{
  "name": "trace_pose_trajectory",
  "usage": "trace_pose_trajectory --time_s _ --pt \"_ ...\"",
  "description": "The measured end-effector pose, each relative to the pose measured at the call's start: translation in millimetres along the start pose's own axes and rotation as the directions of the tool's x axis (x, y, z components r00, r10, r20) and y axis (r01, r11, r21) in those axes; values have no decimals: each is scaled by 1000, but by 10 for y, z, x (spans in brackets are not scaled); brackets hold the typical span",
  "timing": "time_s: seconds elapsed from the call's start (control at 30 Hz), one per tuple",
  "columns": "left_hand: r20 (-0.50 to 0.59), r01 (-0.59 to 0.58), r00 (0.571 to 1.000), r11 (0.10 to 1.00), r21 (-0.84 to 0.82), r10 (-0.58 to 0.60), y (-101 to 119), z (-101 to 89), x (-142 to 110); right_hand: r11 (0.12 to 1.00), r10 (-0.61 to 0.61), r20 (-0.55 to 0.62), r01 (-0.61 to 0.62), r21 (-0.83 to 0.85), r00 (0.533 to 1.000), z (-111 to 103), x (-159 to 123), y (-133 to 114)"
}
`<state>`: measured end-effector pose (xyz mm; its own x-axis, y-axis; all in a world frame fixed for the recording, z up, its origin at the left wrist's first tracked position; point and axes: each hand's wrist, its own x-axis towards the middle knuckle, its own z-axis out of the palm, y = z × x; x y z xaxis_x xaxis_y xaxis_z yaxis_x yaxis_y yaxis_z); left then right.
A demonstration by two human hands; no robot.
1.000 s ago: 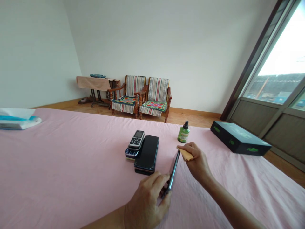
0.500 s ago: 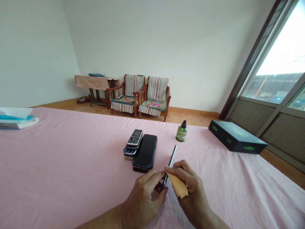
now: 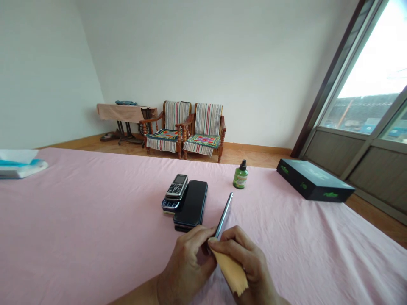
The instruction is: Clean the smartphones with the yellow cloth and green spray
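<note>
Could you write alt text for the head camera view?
The left hand holds a slim dark smartphone on edge while the right hand holds a yellow cloth against it, above a pink sheet. Nearby lie a black smartphone, a silver keypad phone and a green bottle.

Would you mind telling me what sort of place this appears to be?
It looks like a room in a home, perhaps a bedroom: two wooden armchairs with striped covers, a cloth-draped treadle sewing table, and a pink sheet.

The head-worn camera looked forward and down, close above the left hand (image 3: 186,267) and right hand (image 3: 244,264), across the pink sheet (image 3: 95,220) toward the far white wall (image 3: 197,55), with the window (image 3: 359,72) to the right.
</note>
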<state>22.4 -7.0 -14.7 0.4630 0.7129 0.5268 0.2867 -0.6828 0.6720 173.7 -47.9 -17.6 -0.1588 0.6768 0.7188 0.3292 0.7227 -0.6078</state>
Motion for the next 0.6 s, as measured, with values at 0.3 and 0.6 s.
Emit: trace_pose_trajectory --time_s 0.3,0.6 --pt "-53 -146 985 964 223 161 -35 -66 -31 942 198 -356 -278 -189 913 -400 59 445" --pt "6 -243 968 935 258 250 -67 -16 -82 977 27 -76 -42 -207 997 -143 62 255"
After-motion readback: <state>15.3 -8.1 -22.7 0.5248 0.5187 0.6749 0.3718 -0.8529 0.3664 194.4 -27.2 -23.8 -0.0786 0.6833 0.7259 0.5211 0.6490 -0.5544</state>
